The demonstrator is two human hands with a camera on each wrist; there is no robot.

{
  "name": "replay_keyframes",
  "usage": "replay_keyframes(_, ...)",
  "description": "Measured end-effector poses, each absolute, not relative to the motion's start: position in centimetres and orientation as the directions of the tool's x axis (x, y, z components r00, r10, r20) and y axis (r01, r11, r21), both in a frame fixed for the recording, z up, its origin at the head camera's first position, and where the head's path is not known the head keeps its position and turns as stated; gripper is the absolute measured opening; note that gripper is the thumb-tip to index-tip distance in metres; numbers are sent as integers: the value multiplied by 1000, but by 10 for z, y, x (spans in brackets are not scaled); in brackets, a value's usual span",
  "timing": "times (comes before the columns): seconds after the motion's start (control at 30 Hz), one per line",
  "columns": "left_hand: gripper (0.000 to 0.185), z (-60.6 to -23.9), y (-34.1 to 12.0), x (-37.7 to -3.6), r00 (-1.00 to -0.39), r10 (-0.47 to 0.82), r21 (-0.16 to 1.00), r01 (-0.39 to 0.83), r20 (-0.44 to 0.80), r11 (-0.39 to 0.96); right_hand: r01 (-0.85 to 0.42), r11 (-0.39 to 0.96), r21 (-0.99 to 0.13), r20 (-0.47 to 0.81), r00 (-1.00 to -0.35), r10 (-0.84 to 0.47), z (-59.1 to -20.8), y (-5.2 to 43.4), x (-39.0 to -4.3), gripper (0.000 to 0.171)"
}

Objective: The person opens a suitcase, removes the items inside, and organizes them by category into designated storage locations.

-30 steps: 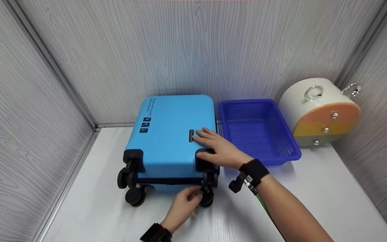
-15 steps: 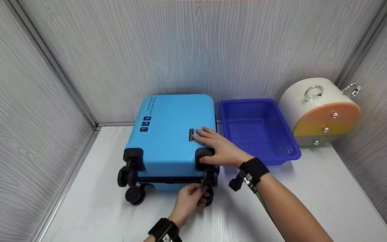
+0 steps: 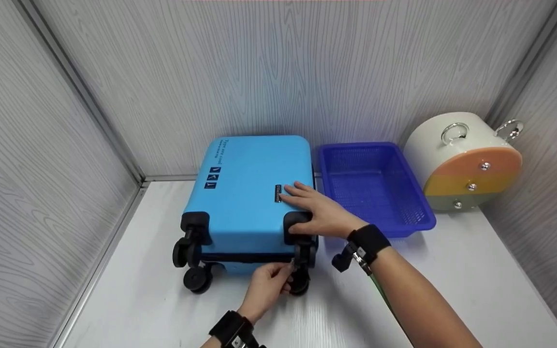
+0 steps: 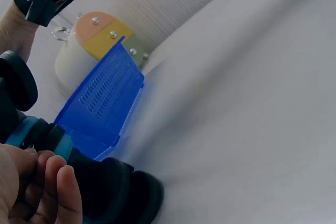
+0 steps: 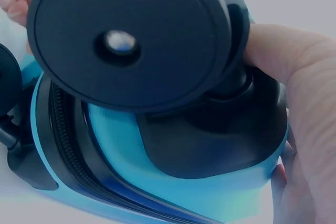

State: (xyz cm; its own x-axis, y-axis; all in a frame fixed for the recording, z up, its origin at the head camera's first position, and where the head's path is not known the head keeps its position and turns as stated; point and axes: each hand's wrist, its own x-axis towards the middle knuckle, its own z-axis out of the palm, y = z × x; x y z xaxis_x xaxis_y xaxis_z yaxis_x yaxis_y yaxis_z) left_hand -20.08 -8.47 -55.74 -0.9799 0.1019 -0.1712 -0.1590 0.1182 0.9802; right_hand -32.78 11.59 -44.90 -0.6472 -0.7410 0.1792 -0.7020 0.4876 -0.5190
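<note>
The head view looks down from above over the whole table (image 3: 452, 270). Both wrist views sit low and very close, sharing the suitcase (image 3: 249, 193) wheel (image 5: 126, 40).

The left hand (image 3: 266, 285) sits at about 6 o'clock in the head view, fingers curled together in a pinch, thumb and fingertips (image 4: 59, 182) pressed close. Its forearm enters from the bottom edge, a black wrist strap just behind the hand. The right hand (image 3: 318, 212) lies near the centre, palm down, fingers straight and spread, pointing toward 10 o'clock. The right forearm runs in from 5 o'clock, bare, with a black strap at the wrist.
</note>
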Motion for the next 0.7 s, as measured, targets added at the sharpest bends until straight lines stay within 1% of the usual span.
replay_keyframes(0.17,26,-551,-88,-201,-982,127,941,-90,-138,326,-699,482,-528,182,-648,-740,-448,117,-328,80)
replay_keyframes(0.23,24,-549,-86,-201,-984,120,922,-75,-129,379,-702,473,-532,189,-643,-742,-448,117,-327,80)
replay_keyframes(0.3,23,-549,-84,-201,-986,111,913,-70,-125,401,-707,467,-532,198,-640,-743,-448,116,-326,80)
replay_keyframes(0.4,21,-551,-81,-201,-988,101,916,-71,-120,395,-706,473,-527,201,-644,-738,-448,116,-326,80)
replay_keyframes(0.53,19,-554,-79,-201,-994,81,902,-30,-72,431,-705,483,-520,199,-650,-734,-448,116,-326,79)
replay_keyframes(0.6,20,-556,-79,-200,-994,79,916,-34,-72,400,-705,484,-517,197,-649,-735,-449,116,-326,79)
replay_keyframes(0.63,22,-557,-79,-200,-992,85,935,-55,-90,349,-705,483,-519,197,-649,-735,-449,116,-326,80)
replay_keyframes(0.7,27,-558,-77,-198,-983,104,973,-130,-152,192,-704,482,-522,197,-649,-735,-450,115,-326,80)
